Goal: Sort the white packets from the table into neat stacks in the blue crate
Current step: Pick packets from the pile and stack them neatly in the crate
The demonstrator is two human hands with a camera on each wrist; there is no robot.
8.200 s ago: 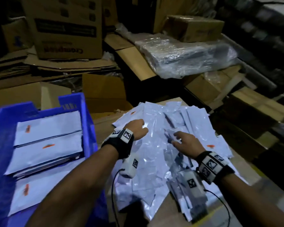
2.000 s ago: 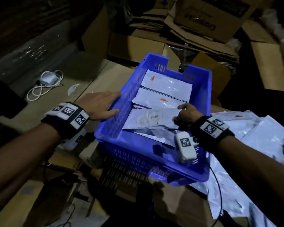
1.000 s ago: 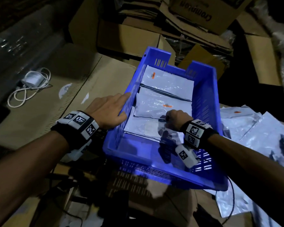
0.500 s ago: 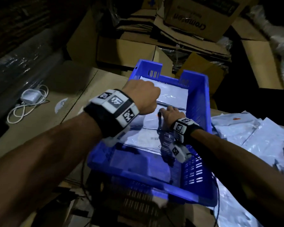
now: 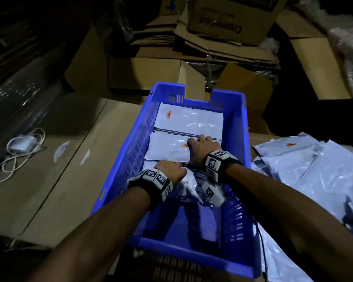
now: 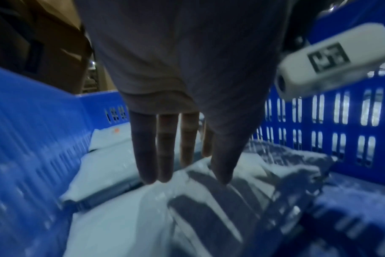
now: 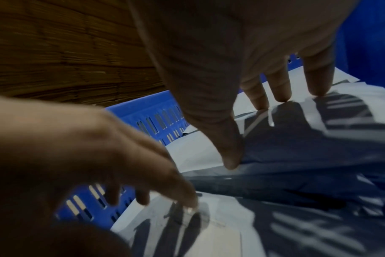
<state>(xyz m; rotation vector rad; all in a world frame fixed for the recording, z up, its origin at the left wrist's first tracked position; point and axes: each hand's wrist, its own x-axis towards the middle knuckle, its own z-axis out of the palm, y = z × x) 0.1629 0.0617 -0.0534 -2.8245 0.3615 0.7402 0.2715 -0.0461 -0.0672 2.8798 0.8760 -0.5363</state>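
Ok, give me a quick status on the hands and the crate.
Left hand open, fingers on the nearest packet. Right hand open, pressing the middle stack. Blue crate unobstructed.

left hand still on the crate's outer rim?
No: in the head view the left hand is inside the blue crate, its fingers down on the nearest stack of white packets.

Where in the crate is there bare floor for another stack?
Only the near end of the crate: bare blue floor between the nearest stack and the near wall. Beyond it, three stacks fill the floor, both hands resting on them.
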